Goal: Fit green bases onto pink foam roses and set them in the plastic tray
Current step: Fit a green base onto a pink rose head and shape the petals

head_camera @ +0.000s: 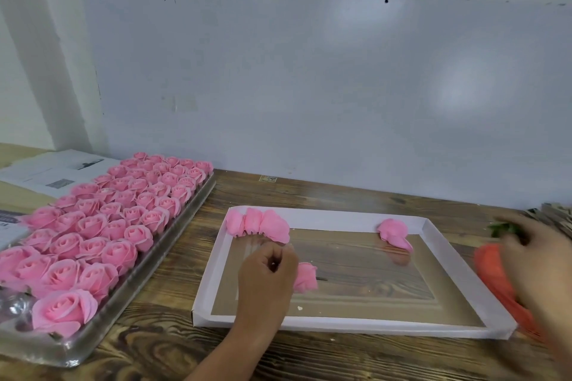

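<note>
- Pink foam rose [305, 277] held in the left hand [266, 280], fingers curled round it, low over the clear floor of the white-rimmed lid [312, 322] on the table [161, 346].
- Plastic tray [130, 283] at near left almost full of finished roses; open pockets visible only at its nearest corner, so likely few left to fill.
- Right hand [538, 260] blurred at the right edge, over an orange bag [492, 269], with a green base [503, 229] at the fingertips; grip there impossible to judge, closed or not.
- For a clean fit: turn the rose underside toward the base, centre it, press lightly so the foam petals keep their shape.
- Then seat it upright in a near free pocket without nudging neighbours.
- Farther back, three loose roses [257, 224] at the lid's far left corner and another [394, 232] toward its far right.
- Papers [58, 170] beyond the tray, by the wall.
</note>
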